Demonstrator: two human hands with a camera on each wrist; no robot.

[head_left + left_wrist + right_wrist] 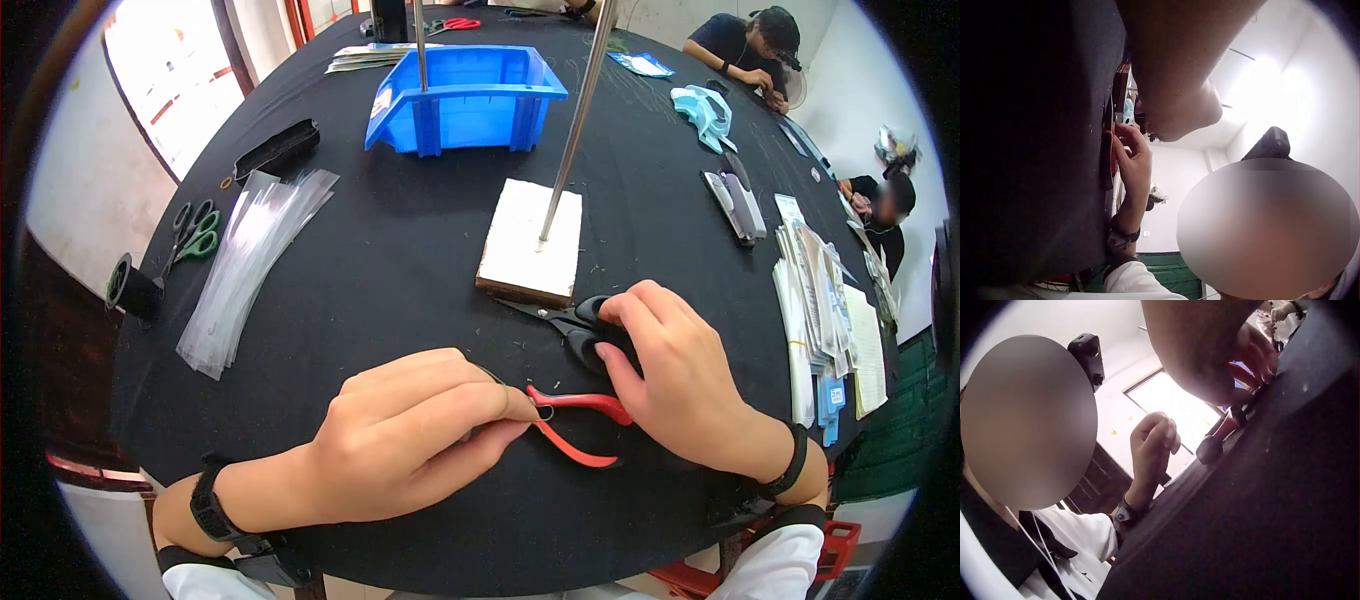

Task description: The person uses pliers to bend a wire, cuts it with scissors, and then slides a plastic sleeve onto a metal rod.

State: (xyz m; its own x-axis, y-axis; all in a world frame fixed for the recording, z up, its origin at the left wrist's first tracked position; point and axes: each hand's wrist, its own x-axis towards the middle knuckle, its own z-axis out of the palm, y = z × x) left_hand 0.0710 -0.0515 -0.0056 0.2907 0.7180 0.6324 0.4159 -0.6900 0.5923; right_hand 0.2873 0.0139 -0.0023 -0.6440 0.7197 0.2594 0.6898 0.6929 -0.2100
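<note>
My left hand [420, 430] pinches a thin dark strand between thumb and index finger, and a small loop [545, 412] shows just past the fingertips. Under that loop, red-handled pliers [585, 402] lie with handles spread on the black cloth; their head is partly hidden by the left fingertips. My right hand [680, 375] holds small black-handled scissors [570, 322] by the handles, thumb on one side and fingers on the other. The scissors' blades point left along the front of a white-topped block [530, 240]. In the right wrist view the left hand [1155, 440] is raised above the table.
A metal rod [575, 120] rises from the block. Behind stands a blue bin [470, 120]. Clear plastic strips [250, 270], green-handled scissors [203, 238] and a black spool [133, 288] lie left. Right are a stapler [735, 205] and packets [815, 290]. Other people sit across the table.
</note>
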